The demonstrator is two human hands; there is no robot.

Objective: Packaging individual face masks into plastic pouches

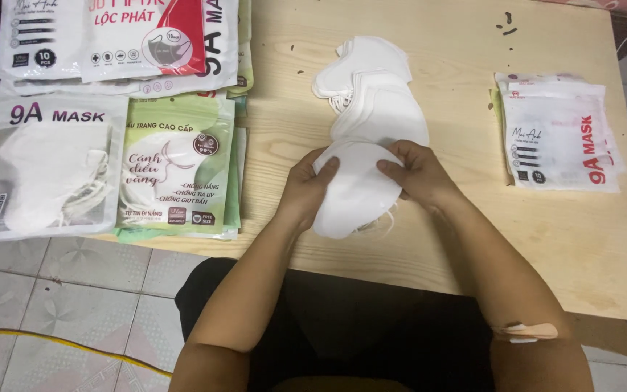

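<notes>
1. Masks (353, 190), white and folded, sit as a small stack between both hands, just above the table's (459, 239) near edge, roughly centre.
2. Left hand (306, 190) closes on the stack's left edge, thumb on top, fingers tucked beneath. Firm pinch, not a loose rest.
3. Right hand (419, 174) closes on the right edge the same way, thumb across the top. Held from both sides, the layers stay squared and flat, probably so none slips out.
4. Loose ear loops trail from the stack's near side, hanging toward the person's lap.
5. Pile (371, 87) of more white masks lies fanned just beyond the hands, toward the far edge, within easy reach of either hand.
6. Flat pouches (556, 134), seemingly empty, are stacked at right, well apart from the hands.
7. Filled packs lie at left: a white pack (45, 170) showing a mask through its window, a green pack (175, 170) beside it, more packs (117, 40) overlapped at far left. They hang partly over the table's left edge.
8. Tiled floor (59, 290) shows below at near left.
</notes>
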